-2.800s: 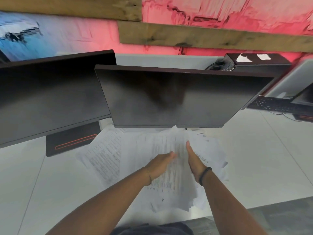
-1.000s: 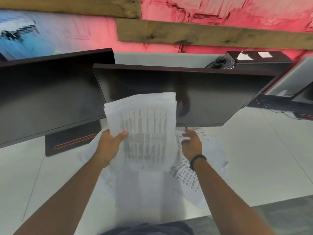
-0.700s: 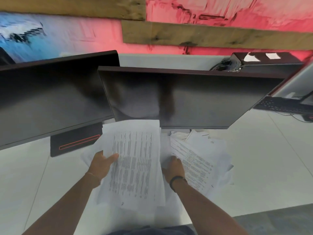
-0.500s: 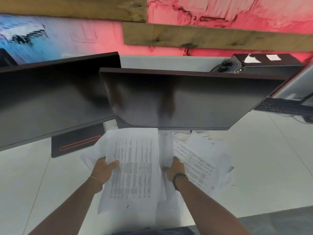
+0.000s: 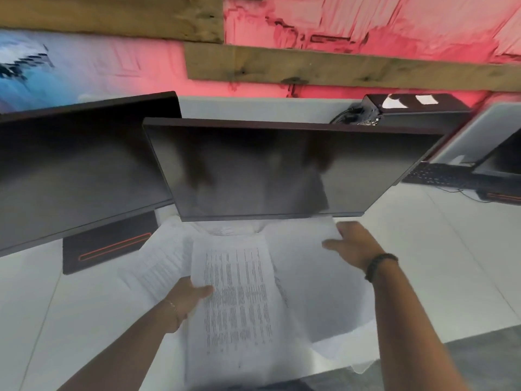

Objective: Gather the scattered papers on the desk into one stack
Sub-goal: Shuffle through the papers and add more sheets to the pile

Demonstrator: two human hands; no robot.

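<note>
A thin sheaf of white printed papers [image 5: 236, 294] is being held at its left edge by the left hand [image 5: 184, 299], thumb lying on top, just above the white desk [image 5: 423, 249]. A blurred white sheet [image 5: 318, 277] is being gripped at its far corner by the right hand [image 5: 353, 244], close under the lower edge of the dark centre monitor [image 5: 267, 170]. More white sheets [image 5: 158, 261] are lying spread on the desk to the left, beside a black monitor base with an orange line [image 5: 108, 246]. Open desk surface is lying to the right, and its front edge is being overhung by the papers. Columns of fine print are covering the held sheaf, but the writing cannot be read.
</note>
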